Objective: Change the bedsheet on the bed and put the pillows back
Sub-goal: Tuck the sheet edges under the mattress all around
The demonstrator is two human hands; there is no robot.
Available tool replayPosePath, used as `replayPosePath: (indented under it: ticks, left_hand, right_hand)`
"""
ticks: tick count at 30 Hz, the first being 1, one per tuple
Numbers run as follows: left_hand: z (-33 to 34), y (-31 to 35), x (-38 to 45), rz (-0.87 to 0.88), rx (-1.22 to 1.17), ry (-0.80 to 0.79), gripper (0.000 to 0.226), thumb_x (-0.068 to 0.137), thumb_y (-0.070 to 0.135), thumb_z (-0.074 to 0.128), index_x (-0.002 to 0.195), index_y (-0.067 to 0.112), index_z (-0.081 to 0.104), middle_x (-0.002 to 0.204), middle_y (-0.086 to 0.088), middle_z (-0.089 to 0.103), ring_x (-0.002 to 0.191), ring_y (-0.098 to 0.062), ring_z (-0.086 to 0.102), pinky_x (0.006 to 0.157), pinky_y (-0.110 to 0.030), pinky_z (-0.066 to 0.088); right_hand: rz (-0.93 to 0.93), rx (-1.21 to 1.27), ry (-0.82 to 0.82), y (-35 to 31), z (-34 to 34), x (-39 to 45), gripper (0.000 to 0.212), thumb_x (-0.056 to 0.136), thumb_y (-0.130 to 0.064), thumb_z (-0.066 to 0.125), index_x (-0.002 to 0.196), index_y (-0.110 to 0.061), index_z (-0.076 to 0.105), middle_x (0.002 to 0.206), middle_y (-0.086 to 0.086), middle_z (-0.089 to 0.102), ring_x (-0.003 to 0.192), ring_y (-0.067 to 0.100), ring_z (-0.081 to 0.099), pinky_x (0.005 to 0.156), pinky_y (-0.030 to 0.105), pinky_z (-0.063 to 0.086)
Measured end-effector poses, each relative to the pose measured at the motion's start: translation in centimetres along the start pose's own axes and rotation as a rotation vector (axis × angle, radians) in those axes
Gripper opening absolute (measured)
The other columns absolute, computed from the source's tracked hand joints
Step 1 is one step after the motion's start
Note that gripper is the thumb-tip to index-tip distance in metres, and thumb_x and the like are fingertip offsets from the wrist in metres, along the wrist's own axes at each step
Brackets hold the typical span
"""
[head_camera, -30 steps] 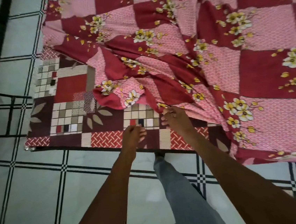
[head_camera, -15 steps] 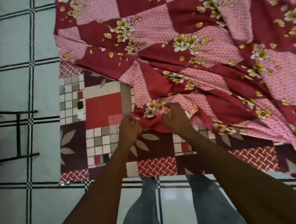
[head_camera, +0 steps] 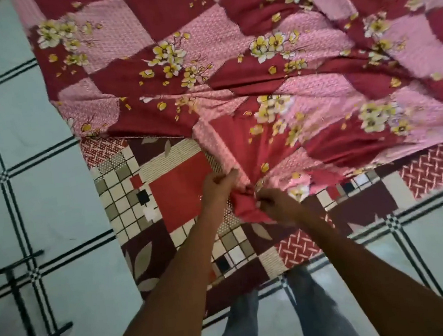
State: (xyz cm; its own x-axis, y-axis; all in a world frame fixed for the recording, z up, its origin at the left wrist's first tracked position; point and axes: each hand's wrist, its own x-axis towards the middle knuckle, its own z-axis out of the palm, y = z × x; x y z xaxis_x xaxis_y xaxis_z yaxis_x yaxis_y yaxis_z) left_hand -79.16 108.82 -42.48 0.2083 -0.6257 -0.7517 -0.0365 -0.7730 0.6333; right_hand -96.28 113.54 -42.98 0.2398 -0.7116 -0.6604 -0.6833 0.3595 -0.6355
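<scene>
So I've got both hands on the floral sheet (head_camera: 272, 61) right now. Left hand (head_camera: 218, 186) is pinching a fold of it, right hand (head_camera: 276, 203) has its fingers curled round the bunched corner just beside it, the two nearly touching. The sheet covers most of the bed (head_camera: 178, 188), but the corner nearest me is bare, so the patchwork cover underneath shows there. The bunch I'm holding sits over that bare patch, inside the bed's near edge.

Handling-wise, I'd say it's thin cotton: light, totally limp, creases everywhere, with folds fanning out from my grip. It won't push, it only pulls, so shoving it toward the bed's corner would just pile it up. It doesn't look slippery, and a pinch seems to be enough to hold it.

Best place to hold is the hem itself, hands spread apart along the edge instead of both on one wad, then draw it out toward the bed's near left corner. Frame's a bit blurry, so I can't tell if I've got the true sheet corner or just a fold. No pillows in view.
</scene>
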Motion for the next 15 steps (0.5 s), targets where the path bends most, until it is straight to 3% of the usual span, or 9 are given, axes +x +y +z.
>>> replayPosePath:
  ticks: [2, 3, 5, 6, 8, 10, 12, 15]
  left_hand:
    - [-2.3, -0.6, -0.5, -0.097, -0.037, -0.009, 0.052, 0.072, 0.053, 0.088, 0.101, 0.018, 0.063, 0.096, 0.004, 0.068, 0.089, -0.018, 0.066, 0.085, -0.034, 0.052]
    - [-3.4, -1.0, -0.7, -0.131, -0.067, -0.05, 0.065, 0.061, 0.06, 0.092, 0.103, 0.019, 0.066, 0.102, 0.002, 0.072, 0.094, -0.019, 0.069, 0.091, -0.038, 0.055]
    - [-5.6, -3.1, 0.0, -0.127, -0.128, -0.073, 0.1, 0.035, 0.065, 0.099, 0.116, 0.016, 0.07, 0.116, -0.004, 0.075, 0.104, -0.026, 0.072, 0.098, -0.049, 0.056]
    - [-6.6, -4.0, -0.1, -0.121, -0.135, -0.072, 0.105, 0.034, 0.061, 0.101, 0.123, 0.014, 0.069, 0.12, -0.006, 0.074, 0.106, -0.028, 0.072, 0.1, -0.051, 0.055]
    - [-8.6, -5.2, -1.1, -0.122, -0.155, -0.029, 0.071, 0.064, 0.04, 0.095, 0.122, 0.009, 0.068, 0.119, -0.01, 0.073, 0.105, -0.031, 0.072, 0.099, -0.05, 0.056]
    - [-10.3, -6.1, -2.6, -0.114, -0.122, 0.025, 0.04, 0.082, 0.016, 0.082, 0.118, 0.006, 0.067, 0.116, -0.011, 0.072, 0.103, -0.031, 0.071, 0.096, -0.048, 0.057]
    - [-11.9, -7.5, -3.7, -0.085, -0.085, 0.007, 0.037, 0.086, 0.01, 0.076, 0.122, 0.005, 0.068, 0.115, -0.01, 0.073, 0.102, -0.03, 0.071, 0.095, -0.047, 0.057]
    - [-13.9, -9.2, -5.7, -0.044, -0.099, -0.027, 0.017, 0.093, 0.007, 0.067, 0.109, 0.013, 0.07, 0.096, -0.001, 0.074, 0.085, -0.021, 0.07, 0.078, -0.033, 0.057]
  right_hand:
    - [0.05, 0.07, -0.254, -0.3, 2.8, -3.1, 0.018, 0.1, -0.002, 0.053, 0.098, -0.011, 0.068, 0.074, -0.006, 0.059, 0.059, 0.003, 0.052, 0.057, 0.019, 0.043]
    - [0.062, 0.055, -0.297, -0.5, 3.8, -4.6, 0.02, 0.101, -0.004, 0.053, 0.093, -0.016, 0.067, 0.069, -0.012, 0.058, 0.056, 0.002, 0.053, 0.055, 0.018, 0.043]
    - [0.067, 0.123, -0.242, -0.6, 6.0, -6.6, 0.033, 0.101, -0.003, 0.054, 0.082, -0.029, 0.061, 0.059, -0.018, 0.057, 0.051, -0.005, 0.052, 0.052, 0.013, 0.042]
    - [0.076, 0.186, -0.188, -0.4, 6.9, -7.2, 0.037, 0.101, -0.002, 0.054, 0.08, -0.032, 0.058, 0.057, -0.018, 0.056, 0.048, -0.007, 0.05, 0.052, 0.012, 0.04]
    - [0.084, 0.257, -0.063, -0.1, 8.5, -8.0, 0.036, 0.103, -0.004, 0.053, 0.077, -0.028, 0.058, 0.058, -0.014, 0.055, 0.05, -0.003, 0.048, 0.054, 0.018, 0.04]
    - [0.119, 0.308, 0.061, -0.1, 10.4, -8.5, 0.032, 0.106, -0.016, 0.052, 0.075, -0.018, 0.06, 0.065, -0.005, 0.063, 0.06, 0.008, 0.06, 0.063, 0.028, 0.048]
    - [0.162, 0.305, 0.206, -0.7, 12.8, -8.8, 0.039, 0.105, -0.034, 0.052, 0.079, -0.01, 0.068, 0.074, 0.011, 0.072, 0.074, 0.025, 0.071, 0.078, 0.037, 0.056]
    - [0.275, 0.239, 0.5, -2.3, 16.6, -10.1, 0.056, 0.092, -0.057, 0.053, 0.064, -0.01, 0.066, 0.058, 0.007, 0.065, 0.061, 0.024, 0.066, 0.071, 0.039, 0.057]
